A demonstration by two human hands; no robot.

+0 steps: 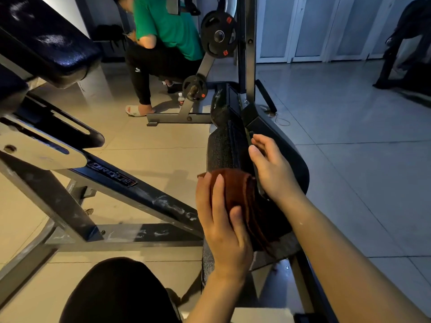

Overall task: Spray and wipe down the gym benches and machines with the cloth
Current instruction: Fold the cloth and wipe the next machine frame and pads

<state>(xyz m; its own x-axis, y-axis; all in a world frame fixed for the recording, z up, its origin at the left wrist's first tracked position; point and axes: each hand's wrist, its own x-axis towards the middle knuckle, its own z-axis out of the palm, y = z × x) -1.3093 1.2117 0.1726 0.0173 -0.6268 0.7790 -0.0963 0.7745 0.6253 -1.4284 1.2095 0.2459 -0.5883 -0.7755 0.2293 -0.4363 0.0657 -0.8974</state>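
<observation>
Tiled gym floor — left hand [221,220] presses cloth [242,201] flat, right hand [270,169] grips pad [221,148].

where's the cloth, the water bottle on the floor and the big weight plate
cloth [242,201]: head view, on the folded brown middle.
water bottle [181,99]: head view, on its body, on the floor.
big weight plate [218,34]: head view, near its hub.
</observation>
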